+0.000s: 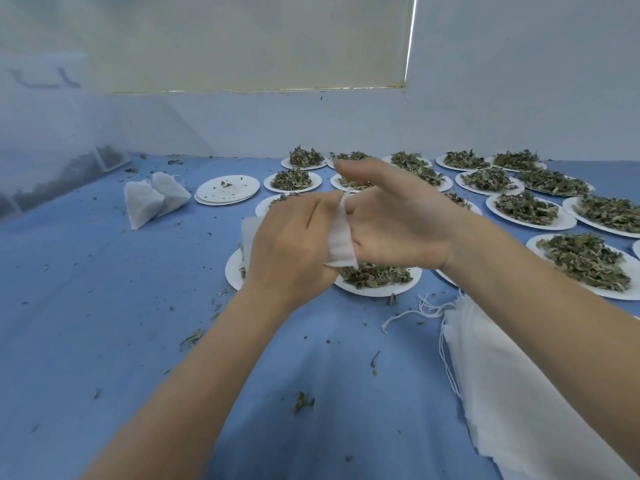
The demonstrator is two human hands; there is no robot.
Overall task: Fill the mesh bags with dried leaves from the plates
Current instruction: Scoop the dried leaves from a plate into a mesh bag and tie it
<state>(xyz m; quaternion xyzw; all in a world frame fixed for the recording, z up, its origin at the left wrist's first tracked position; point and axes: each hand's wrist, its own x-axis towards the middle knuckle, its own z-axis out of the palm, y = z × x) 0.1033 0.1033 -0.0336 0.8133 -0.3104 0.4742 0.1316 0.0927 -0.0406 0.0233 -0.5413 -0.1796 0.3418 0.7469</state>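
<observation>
The blue table cover (104, 323) is spread wide as the work surface, w/ leaf crumbs scattered over it. Plates of dried leaves (526, 207) are laid in rows across the far and right side, probably so each portion is w/in reach. A stack of empty mesh bags (519, 393) is kept at near right, drawstrings trailing, handy for the right hand (398, 223). Emptied plates (227, 190) are stacked at far left; just beside them two filled bags (156, 197) are set aside, well apart from unfilled stock.

One mesh bag (341, 237) is held between both hands above the nearest plate (377, 282), likely so spills drop back on it. It is pinched by the left hand (294, 244), fingers curled on its edge; the right hand's fingers are slipped into the mouth, apparently to open it. Est. progress: early.

No brand, label or readable writing is seen; a dark mark at far left is too blurred.
</observation>
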